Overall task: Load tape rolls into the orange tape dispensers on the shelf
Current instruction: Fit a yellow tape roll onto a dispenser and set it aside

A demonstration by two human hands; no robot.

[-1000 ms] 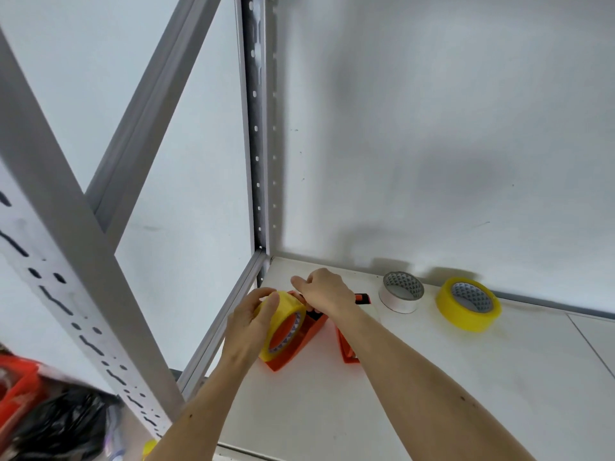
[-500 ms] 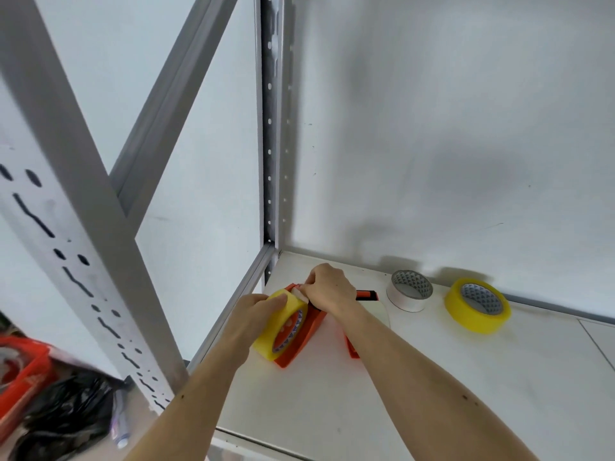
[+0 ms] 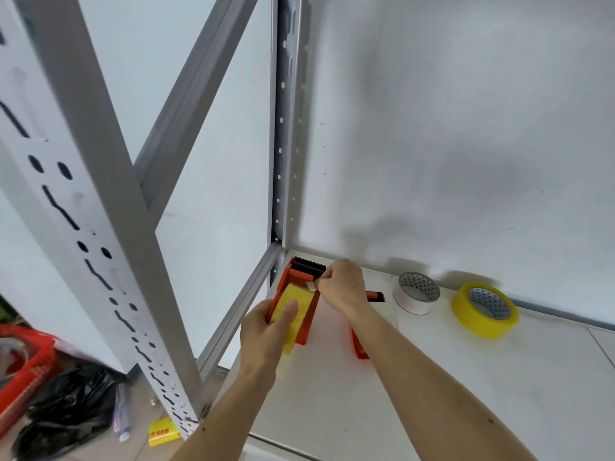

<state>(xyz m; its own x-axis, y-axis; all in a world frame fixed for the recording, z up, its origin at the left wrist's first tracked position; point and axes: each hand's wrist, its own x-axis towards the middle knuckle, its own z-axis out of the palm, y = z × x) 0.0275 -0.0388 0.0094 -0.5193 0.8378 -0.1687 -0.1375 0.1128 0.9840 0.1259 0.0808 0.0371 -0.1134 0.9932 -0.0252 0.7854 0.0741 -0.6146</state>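
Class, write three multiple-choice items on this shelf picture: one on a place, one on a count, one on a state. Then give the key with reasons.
1. Where does the white tape roll lie?
A. left of the loose yellow tape roll
B. on the floor
C. inside a dispenser

2. How many loose rolls lie by the wall?
A. none
B. two
C. five

3. The orange tape dispenser is
A. empty
B. holding a yellow roll
C. hanging from the post

Key: A, it sits left of it; B, one white, one yellow; B, the left hand steadies it while the right hand pinches the tape end.
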